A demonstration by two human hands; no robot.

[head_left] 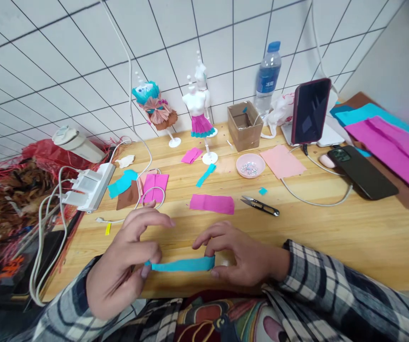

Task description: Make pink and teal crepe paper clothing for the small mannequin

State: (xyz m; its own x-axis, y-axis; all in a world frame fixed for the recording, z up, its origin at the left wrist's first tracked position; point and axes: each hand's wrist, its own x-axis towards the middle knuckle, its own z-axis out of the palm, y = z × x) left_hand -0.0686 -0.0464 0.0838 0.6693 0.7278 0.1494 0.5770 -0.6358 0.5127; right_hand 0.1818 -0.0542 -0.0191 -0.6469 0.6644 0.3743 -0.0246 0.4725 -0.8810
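Observation:
A narrow strip of blue crepe paper (pixel 183 264) is stretched level between my hands, just above the near part of the table. My left hand (pixel 126 259) pinches its left end between thumb and finger, the other fingers raised. At the right end, my right hand (pixel 238 254) holds the strip between thumb and fingertips. Beyond the strip lie a flat magenta paper piece (pixel 212 204) and black thread snips (pixel 260 206). A small white mannequin (pixel 194 102) in a magenta skirt with a blue hem stands farther back.
A pink dish (pixel 250 166) of small beads sits by a cardboard box (pixel 245 126). A dressed mannequin (pixel 156 107) and a water bottle (pixel 268 78) stand near the wall. Phones (pixel 363 172) and cables lie right; a power strip (pixel 90 187) sits left.

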